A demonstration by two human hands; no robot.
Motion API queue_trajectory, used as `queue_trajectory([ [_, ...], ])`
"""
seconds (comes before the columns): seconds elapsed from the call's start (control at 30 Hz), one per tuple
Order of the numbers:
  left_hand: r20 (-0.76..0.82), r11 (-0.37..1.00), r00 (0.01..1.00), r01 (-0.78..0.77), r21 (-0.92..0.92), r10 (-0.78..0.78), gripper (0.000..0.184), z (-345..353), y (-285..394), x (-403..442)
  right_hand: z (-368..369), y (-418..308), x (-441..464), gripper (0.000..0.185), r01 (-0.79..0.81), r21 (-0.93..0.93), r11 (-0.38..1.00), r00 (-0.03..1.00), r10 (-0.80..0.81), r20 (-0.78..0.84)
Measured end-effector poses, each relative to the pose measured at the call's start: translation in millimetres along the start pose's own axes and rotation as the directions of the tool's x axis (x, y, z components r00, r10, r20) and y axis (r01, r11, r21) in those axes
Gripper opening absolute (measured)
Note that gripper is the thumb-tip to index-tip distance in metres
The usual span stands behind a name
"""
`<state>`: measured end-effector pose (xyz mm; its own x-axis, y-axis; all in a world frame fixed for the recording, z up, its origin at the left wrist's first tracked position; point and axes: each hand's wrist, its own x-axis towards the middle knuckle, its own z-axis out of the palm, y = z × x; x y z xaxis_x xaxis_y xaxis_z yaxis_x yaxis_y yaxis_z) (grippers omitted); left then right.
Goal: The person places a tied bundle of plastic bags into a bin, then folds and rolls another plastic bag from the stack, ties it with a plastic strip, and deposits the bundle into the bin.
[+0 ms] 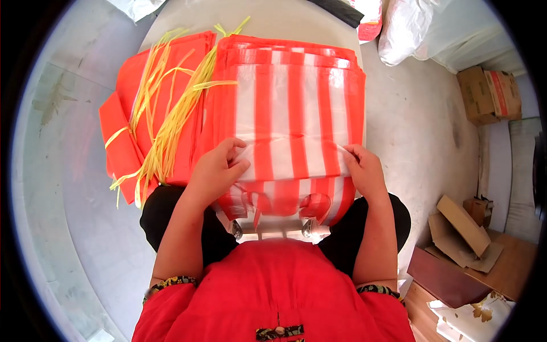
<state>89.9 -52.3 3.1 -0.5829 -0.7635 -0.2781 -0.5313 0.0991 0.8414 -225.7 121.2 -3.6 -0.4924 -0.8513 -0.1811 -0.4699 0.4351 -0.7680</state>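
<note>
Both hands (367, 171) on opp. edges, red/wht striped stack (279, 105)

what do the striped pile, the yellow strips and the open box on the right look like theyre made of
Striped pile: probably thin plastic film or coated fabric, glossy, since light glares off its far edge.
Yellow strips: likely plastic raffia, slightly shiny; they look flat, thin and creased.
Open box: cardboard, matte brown, with stiff folded flaps.

The hands (217, 172) partly hide both sides of the striped stack (297, 114).
</note>
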Motion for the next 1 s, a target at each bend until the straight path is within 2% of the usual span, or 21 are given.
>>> queue_trajectory([
  [0.07,0.019,0.998,1.0,0.0,0.069,-0.001,0.036,-2.2,9.9,-2.3,-0.4,0.8,0.2,0.02,0.018,-0.033,0.999,1.0,-0.018,-0.01],
  [0.17,-0.062,0.999,0.998,-0.005,0.054,0.008,0.035,-0.8,15.4,-5.4,0.6,0.6,0.0,0.019,0.038,-0.063,0.997,0.998,-0.04,-0.039],
  [0.27,-0.087,0.991,0.994,0.079,0.108,-0.07,0.032,-3.4,24.4,-2.6,3.7,6.3,0.9,0.02,0.117,-0.102,0.988,0.988,-0.126,-0.087],
  [0.37,-0.11,0.979,0.994,0.027,0.203,-0.004,0.029,-2.3,23.2,-2.7,0.7,-0.5,1.0,0.02,0.008,-0.106,0.994,1.0,-0.01,-0.013],
  [0.47,-0.17,0.995,0.985,0.004,0.097,0.013,0.024,-3.1,13.7,-1.9,3.8,-0.4,-1.9,0.022,0.037,-0.039,0.999,0.997,-0.04,-0.073],
  [0.57,-0.248,0.958,0.943,-0.166,0.233,0.224,0.02,-4.6,6.2,1.5,2.2,-0.8,-2.7,0.026,0.022,-0.019,1.0,0.998,-0.023,-0.05],
  [0.77,-0.176,0.906,0.93,-0.249,0.342,0.323,0.025,2.9,11.1,0.0,1.1,-0.3,-2.1,0.028,-0.003,-0.026,1.0,1.0,0.002,-0.024],
  [0.87,-0.178,0.92,0.944,-0.209,0.333,0.278,0.027,4.3,12.8,-0.4,0.4,-2.3,-1.8,0.027,-0.025,0.0,1.0,1.0,0.025,-0.013],
  [1.0,-0.107,0.992,0.991,-0.072,0.105,0.083,0.031,3.7,17.3,-1.6,3.0,4.5,-0.8,0.02,0.008,0.023,1.0,0.999,-0.007,-0.035],
])
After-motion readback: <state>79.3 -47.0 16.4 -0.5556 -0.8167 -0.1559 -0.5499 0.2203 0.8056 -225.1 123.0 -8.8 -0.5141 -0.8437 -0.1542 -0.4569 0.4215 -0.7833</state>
